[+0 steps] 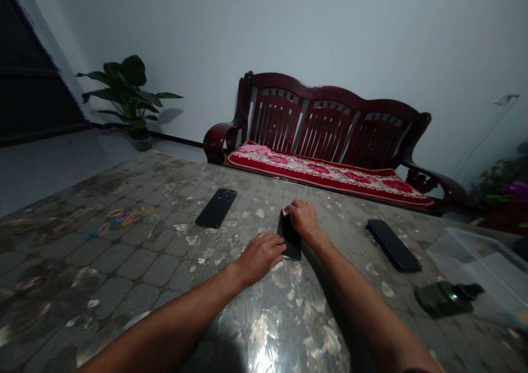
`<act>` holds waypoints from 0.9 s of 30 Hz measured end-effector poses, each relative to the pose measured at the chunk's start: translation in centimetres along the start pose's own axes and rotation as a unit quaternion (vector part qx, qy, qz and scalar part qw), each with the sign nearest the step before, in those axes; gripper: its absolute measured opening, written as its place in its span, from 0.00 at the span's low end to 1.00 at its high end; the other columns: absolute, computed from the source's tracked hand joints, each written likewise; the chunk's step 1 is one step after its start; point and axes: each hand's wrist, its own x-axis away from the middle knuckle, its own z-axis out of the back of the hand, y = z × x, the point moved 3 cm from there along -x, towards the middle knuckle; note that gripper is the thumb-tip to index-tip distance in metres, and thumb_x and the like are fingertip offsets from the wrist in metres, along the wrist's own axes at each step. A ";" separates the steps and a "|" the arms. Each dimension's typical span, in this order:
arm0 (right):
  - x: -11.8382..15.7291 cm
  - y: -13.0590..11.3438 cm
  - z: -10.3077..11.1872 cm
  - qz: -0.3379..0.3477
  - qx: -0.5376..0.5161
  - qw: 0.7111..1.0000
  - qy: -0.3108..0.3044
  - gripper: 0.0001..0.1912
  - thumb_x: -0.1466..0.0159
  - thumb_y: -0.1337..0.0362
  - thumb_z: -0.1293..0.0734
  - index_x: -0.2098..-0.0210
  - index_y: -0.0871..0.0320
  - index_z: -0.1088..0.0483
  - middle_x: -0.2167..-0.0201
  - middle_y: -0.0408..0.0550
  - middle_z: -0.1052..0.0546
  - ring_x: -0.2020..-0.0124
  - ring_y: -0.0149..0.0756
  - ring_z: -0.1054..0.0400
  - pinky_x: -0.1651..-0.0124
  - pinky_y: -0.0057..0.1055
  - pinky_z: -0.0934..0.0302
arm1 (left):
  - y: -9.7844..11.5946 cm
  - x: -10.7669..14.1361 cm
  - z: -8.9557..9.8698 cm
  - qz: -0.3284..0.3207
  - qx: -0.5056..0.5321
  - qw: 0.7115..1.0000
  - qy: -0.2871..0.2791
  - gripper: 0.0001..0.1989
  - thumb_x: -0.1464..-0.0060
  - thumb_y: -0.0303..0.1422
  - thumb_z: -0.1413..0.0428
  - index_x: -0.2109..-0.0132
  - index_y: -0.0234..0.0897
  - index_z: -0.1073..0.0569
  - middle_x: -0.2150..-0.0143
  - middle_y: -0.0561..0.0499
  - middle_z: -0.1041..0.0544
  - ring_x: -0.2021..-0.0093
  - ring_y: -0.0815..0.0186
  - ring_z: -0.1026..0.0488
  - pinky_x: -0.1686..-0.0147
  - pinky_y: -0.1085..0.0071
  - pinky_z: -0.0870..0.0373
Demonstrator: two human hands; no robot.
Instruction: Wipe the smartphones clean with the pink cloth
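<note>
A dark phone (291,243) lies flat on the patterned tabletop (165,268) between my hands. My left hand (262,255) rests at its left edge, fingers bent together against it. At its upper end my right hand (302,217) has its fingers closed on a small pale pink piece (286,210), pressed to the phone's surface. Left of my hands lies a second black phone (216,208) with light marks near its top. A third dark phone (393,245), thicker in outline, is off to the right.
Coloured rubber bands (124,217) lie at the left. A green bottle (447,297) rests on its side at the right, beside a clear plastic box (487,268). Beyond the table stand a wooden bench (330,100) with a red cushion and a potted plant (132,95).
</note>
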 end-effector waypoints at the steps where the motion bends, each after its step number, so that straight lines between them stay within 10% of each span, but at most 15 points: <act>1: 0.0 0.0 -0.1 -0.006 0.000 1.000 -0.003 0.13 0.30 0.66 0.39 0.58 0.52 0.22 0.59 0.51 0.23 0.57 0.41 0.34 0.54 0.34 0.49 | 0.0 0.0 0.0 0.001 -0.001 1.000 0.002 0.08 0.42 0.30 0.38 0.56 0.36 0.23 0.52 0.46 0.20 0.53 0.58 0.23 0.51 0.61 0.29; 21: 2.7 -1.3 0.7 0.103 -0.028 0.994 -0.014 0.12 0.30 0.65 0.38 0.57 0.52 0.22 0.59 0.50 0.23 0.56 0.40 0.34 0.56 0.34 0.50 | 0.1 0.0 0.2 0.009 0.003 1.000 0.008 0.08 0.41 0.30 0.39 0.54 0.37 0.23 0.53 0.47 0.20 0.53 0.58 0.23 0.51 0.62 0.28; 27: 2.7 0.6 1.0 0.026 -0.013 1.000 -0.002 0.11 0.31 0.68 0.37 0.60 0.54 0.21 0.62 0.51 0.23 0.60 0.40 0.34 0.58 0.34 0.50 | 0.1 0.0 0.1 0.009 -0.001 1.000 0.004 0.07 0.41 0.30 0.39 0.54 0.36 0.23 0.52 0.46 0.20 0.52 0.58 0.23 0.51 0.61 0.28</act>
